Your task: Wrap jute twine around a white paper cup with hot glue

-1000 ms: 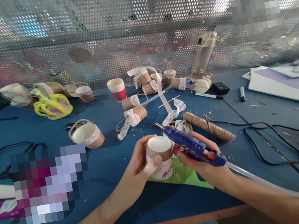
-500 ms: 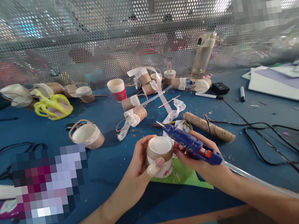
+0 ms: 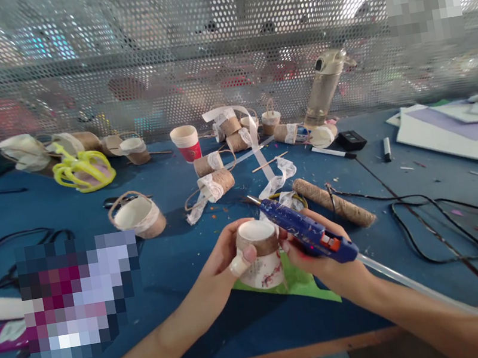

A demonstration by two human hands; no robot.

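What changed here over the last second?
Little. The left hand tipped the twine-wrapped paper cup slightly, showing more of its printed side. The right hand kept its grip on the blue glue gun, nozzle beyond the cup's rim. Items on the blue table stayed put.

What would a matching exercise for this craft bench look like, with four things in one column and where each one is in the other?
Things:
1. twine-wrapped cup
2. blue glue gun
3. red-and-white cup
4. twine roll

Places:
A. lying on the blue table, to the right of the hands
B. held in the left hand
C. standing upright near the mesh wall
D. held in the right hand

Pairs: 1-B, 2-D, 3-C, 4-A.
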